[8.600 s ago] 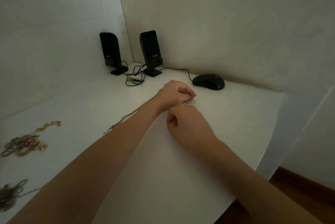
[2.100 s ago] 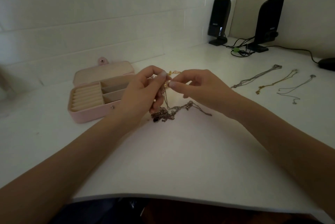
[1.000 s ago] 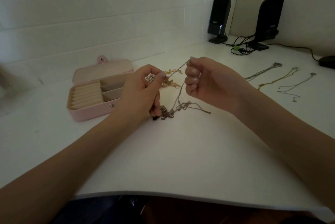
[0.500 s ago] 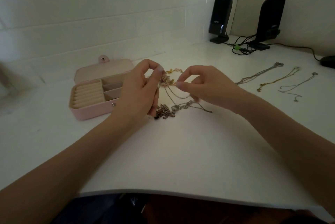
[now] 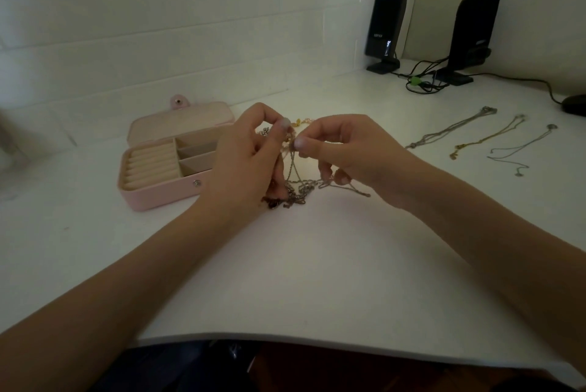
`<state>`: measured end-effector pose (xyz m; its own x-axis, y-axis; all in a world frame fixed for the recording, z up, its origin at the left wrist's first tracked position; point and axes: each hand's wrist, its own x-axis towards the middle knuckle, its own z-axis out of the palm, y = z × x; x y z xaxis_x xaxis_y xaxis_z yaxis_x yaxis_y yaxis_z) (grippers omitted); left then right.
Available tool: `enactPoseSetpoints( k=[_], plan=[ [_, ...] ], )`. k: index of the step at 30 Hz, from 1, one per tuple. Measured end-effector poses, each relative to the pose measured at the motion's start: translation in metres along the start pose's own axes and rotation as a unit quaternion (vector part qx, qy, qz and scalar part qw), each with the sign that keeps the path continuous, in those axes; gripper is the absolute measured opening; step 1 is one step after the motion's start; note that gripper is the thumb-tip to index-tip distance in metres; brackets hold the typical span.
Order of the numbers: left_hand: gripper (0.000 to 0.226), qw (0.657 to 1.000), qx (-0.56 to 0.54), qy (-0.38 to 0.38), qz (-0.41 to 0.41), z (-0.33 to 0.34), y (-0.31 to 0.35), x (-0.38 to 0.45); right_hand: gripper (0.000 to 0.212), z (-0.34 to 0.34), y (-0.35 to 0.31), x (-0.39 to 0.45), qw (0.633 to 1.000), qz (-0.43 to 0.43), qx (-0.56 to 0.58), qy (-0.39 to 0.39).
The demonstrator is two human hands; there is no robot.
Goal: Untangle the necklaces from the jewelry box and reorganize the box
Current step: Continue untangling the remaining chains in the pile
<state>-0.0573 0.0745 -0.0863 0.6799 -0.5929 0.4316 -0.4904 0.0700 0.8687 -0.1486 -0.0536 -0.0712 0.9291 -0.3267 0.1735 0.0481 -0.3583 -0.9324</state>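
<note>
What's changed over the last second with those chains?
The right hand came down from a raised pull and now pinches the tangle close beside the left hand, which kept its hold. The box and the three laid-out necklaces stayed put.

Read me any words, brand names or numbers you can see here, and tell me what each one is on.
Left speaker: a small pale word on its front, too blurred to read.
Right speaker: a faint mark on its side, unreadable.
Jewelry box: no text visible.
</note>
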Motion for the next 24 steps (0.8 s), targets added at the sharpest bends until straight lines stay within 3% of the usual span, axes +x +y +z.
enactPoseSetpoints(
  k=[8, 12, 17, 20, 24],
  plan=[
    [0.02, 0.997, -0.066, 0.007, 0.034, -0.003, -0.007, 0.007, 0.012, -0.012, 0.003, 0.003, 0.999, 0.033, 0.031, -0.011],
    [0.026, 0.991, -0.128, 0.003, -0.041, 0.0, -0.002, 0.009, 0.012, -0.013, 0.003, 0.003, 0.999, 0.035, 0.029, -0.011],
    [0.03, 0.943, -0.292, -0.026, -0.157, 0.0, 0.007, 0.008, 0.014, -0.011, 0.004, 0.003, 0.999, 0.024, 0.024, -0.012],
    [0.023, 0.961, -0.211, -0.035, -0.178, -0.005, 0.009, 0.008, 0.015, -0.011, 0.005, 0.005, 0.999, 0.021, 0.028, -0.004],
    [0.002, 0.993, -0.069, -0.026, -0.09, -0.003, 0.006, 0.004, 0.014, -0.011, 0.003, 0.004, 0.999, 0.019, 0.045, -0.005]
  ],
)
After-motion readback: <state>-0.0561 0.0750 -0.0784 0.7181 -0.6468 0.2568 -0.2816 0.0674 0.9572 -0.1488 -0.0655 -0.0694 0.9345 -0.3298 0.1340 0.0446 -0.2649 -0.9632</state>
